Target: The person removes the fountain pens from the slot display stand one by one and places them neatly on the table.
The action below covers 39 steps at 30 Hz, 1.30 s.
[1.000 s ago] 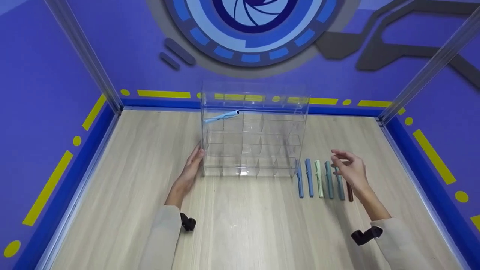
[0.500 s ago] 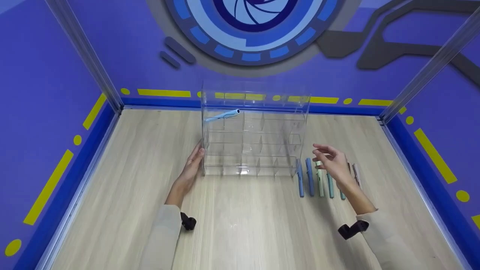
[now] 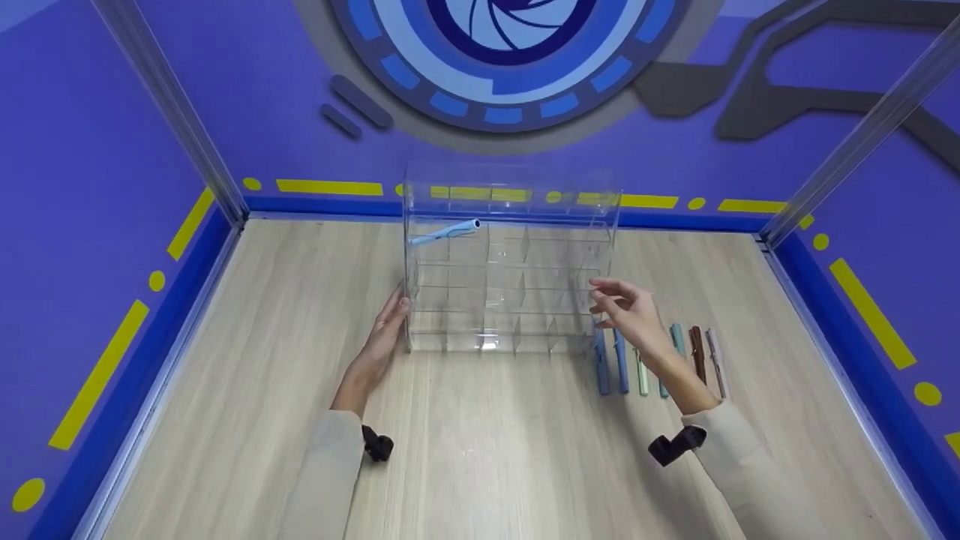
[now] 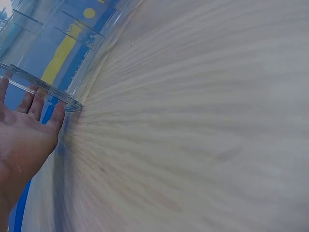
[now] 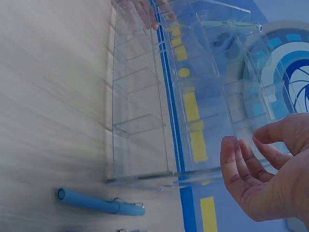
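Note:
A clear acrylic organizer (image 3: 502,289) with tiered compartments stands upright on the table. In its upper left part leans a light blue pen (image 3: 446,232), cap end up to the right. My left hand (image 3: 381,334) rests on the organizer's left side, its extended fingers against the wall in the left wrist view. Beside the right wall is my right hand (image 3: 634,319), fingers loosely bent and nothing held; in the right wrist view the thumb and fingertips are apart. Under and beside this hand lies a row of pens, with a blue pen (image 3: 620,364) near the organizer.
Farther right in the row are a light green pen (image 3: 642,375), a teal pen (image 3: 677,339), a brown pen (image 3: 698,356) and a pale lilac pen (image 3: 718,364). Blue panels (image 3: 285,112) wall in the wooden table (image 3: 465,450) at the back and both sides.
My right hand has moved left across the row of pens to the organizer's right side, uncovering the brown and lilac pens. The left hand and the organizer have stayed in place.

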{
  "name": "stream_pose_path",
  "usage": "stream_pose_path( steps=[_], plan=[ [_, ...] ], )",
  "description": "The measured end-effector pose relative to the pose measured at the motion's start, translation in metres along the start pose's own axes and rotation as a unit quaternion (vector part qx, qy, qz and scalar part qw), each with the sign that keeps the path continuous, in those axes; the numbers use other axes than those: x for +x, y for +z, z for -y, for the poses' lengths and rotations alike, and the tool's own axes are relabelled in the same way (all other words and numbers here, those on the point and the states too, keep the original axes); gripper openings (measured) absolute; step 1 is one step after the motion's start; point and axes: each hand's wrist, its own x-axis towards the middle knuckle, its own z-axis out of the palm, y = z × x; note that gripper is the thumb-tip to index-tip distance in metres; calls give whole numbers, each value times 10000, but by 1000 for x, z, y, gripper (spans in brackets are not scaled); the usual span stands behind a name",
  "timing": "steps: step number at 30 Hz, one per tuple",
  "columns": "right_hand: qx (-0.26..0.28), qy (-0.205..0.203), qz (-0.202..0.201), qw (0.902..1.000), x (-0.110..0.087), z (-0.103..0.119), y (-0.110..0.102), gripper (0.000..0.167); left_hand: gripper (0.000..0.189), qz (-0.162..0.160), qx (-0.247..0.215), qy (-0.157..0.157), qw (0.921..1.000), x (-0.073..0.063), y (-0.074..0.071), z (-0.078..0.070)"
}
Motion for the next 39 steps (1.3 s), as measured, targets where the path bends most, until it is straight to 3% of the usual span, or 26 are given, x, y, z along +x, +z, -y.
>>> stream_pose_path(
  steps=[9,23,32,39],
  plan=[
    [28,-348,219,9992,10,20,26,31,67,18,-21,-79,10000,0,-2,0],
    [528,-645,654,9944,28,51,71,31,70,-36,69,-239,9997,-1,0,-2],
    [1419,-705,175,9872,41,69,107,31,70,-24,-11,-120,9999,1,0,0],
    [1858,-835,140,9789,50,75,133,37,67,-94,-47,-39,9999,1,-1,2]
  ],
)
